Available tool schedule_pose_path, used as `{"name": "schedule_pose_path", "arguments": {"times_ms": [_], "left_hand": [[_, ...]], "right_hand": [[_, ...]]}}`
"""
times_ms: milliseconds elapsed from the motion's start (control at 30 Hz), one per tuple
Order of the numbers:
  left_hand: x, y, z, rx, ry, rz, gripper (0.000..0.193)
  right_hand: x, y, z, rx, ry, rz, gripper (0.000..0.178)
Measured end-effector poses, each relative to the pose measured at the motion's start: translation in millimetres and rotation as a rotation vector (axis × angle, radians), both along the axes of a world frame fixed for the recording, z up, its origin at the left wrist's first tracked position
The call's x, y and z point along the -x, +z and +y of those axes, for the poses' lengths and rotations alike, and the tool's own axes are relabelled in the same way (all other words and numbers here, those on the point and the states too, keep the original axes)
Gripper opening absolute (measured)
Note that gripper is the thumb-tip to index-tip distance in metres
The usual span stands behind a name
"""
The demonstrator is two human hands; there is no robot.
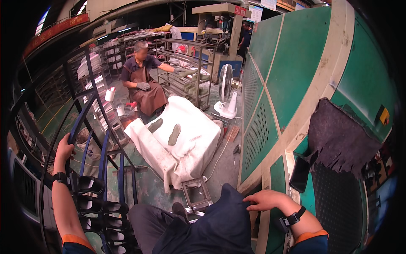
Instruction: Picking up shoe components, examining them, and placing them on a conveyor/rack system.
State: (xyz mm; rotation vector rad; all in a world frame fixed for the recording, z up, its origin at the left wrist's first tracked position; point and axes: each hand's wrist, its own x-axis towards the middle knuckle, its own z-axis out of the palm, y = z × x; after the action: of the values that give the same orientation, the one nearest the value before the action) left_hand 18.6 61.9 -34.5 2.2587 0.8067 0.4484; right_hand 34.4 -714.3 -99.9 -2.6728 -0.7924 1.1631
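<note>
Okay, so the left hand is up on the tall dark blue metal rack at the person's left, and the fingers look curled around one of its bars, though part of the grip is hidden. That rack is where the black shoes with pale insoles are, stacked in two columns below the hand, right alongside the inner side of the forearm. The right hand isn't holding anything I can see: fingers loosely spread and a bit bent, tips right by the navy cloth over the person's knee, can't tell if they're actually touching it. Both wrists wear black bands. To the right there's a big green metal machine with cream trim, with a black phone lying near the right forearm and a ragged dark grey cloth hanging just past it. Straight ahead is a low desk draped in creased off-white cloth with two flat olive sole-shaped pieces on it, and a small metal stool frame sits at its near edge. Behind that, a seated co-worker in a brown apron has one grey-gloved hand in their lap and the other out at a metal shelf rack, near a white standing fan.
</note>
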Motion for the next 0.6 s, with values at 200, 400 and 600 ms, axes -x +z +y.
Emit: {"name": "schedule_pose_path", "arguments": {"times_ms": [200,400,600], "left_hand": [[0.9,0.6,-2.0,-0.002,-0.005,-0.004,0.075],[0.3,3.4,-4.1,-0.003,-0.006,0.006,0.075],[1.6,2.3,-1.8,-0.019,-0.008,0.011,0.075]], "right_hand": [[1.0,0.2,0.2,-0.004,-0.009,0.005,0.058],[1.2,1.8,0.7,-0.007,-0.008,-0.008,0.058],[1.7,-0.6,0.0,-0.010,-0.002,-0.020,0.057]]}}
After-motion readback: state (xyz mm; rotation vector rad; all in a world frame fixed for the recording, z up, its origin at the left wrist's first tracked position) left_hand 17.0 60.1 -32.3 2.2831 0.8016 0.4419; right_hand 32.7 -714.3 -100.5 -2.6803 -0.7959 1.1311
